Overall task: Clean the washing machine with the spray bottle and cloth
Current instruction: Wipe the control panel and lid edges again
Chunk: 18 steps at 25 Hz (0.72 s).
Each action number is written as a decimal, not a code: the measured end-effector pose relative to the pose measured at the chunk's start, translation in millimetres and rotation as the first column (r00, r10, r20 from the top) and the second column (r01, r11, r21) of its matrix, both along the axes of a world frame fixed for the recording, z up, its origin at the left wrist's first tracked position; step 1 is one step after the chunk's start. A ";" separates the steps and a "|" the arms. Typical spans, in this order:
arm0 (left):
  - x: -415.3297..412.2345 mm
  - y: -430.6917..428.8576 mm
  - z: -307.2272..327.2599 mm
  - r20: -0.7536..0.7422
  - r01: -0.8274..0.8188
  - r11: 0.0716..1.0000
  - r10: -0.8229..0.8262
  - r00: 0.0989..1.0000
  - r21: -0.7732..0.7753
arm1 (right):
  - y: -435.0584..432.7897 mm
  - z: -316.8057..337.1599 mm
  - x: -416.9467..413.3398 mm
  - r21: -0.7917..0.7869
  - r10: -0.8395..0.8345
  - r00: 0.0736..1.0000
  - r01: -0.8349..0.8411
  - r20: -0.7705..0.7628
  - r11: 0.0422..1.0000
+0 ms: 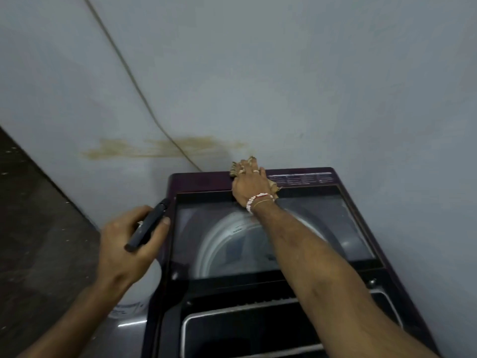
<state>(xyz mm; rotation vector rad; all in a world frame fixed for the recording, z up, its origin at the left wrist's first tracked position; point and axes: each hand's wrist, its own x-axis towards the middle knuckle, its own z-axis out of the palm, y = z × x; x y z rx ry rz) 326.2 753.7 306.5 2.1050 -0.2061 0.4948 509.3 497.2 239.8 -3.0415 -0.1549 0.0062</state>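
From the head camera I see my right hand (247, 184) at frame center, pressed flat on a tan cloth (273, 186) against the washer's (361, 254) dark rear panel, fingers spread over the cloth, which bunches out past the fingertips toward the wall (309, 73). My left hand (129, 244), at lower left beside the washer's left edge, is curled closed around a slim dark bottle (147, 226) that points up and right. A cord (134, 81) hangs down the wall to behind the washer, crossing a brownish stain (160, 148).
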 end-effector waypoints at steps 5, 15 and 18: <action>9.5 -4.8 -3.9 0.019 0.027 0.999 -0.027 0.999 0.017 | -142.2 6.1 -19.1 0.012 -0.264 0.964 0.264 0.011 0.964; -16.2 -7.4 28.3 0.043 0.012 0.999 -0.010 0.999 -0.053 | -131.5 -1.9 -58.6 -0.042 -0.273 0.962 0.273 0.001 0.961; -23.6 -5.6 34.1 0.032 0.019 0.996 -0.016 0.999 -0.088 | -27.1 2.9 -66.6 0.012 -0.115 0.993 0.115 -0.019 0.993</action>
